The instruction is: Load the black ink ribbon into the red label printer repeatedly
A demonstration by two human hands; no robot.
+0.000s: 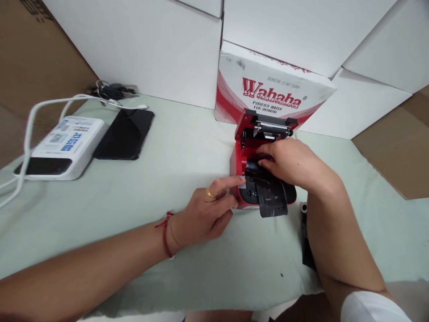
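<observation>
A small red printer (238, 154) sits open on the pale green table (187, 152), its lid (268, 121) tipped back. A black strip (273, 197) hangs out of its front over the black panel. My right hand (295, 163) reaches into the open bay, fingers curled on the black roll inside. My left hand (206, 214), with a gold ring and a red wrist cord, rests at the printer's left front corner; its index finger is stretched out and touches a small white tab there, the other fingers curled.
A red and white Wahaha carton (271, 91) stands right behind the printer, with white boxes (147, 49) along the back. At left lie a white device (67, 145) with a cable, a black phone (125, 134) and keys (110, 91). A small roll (304, 208) lies by my right forearm.
</observation>
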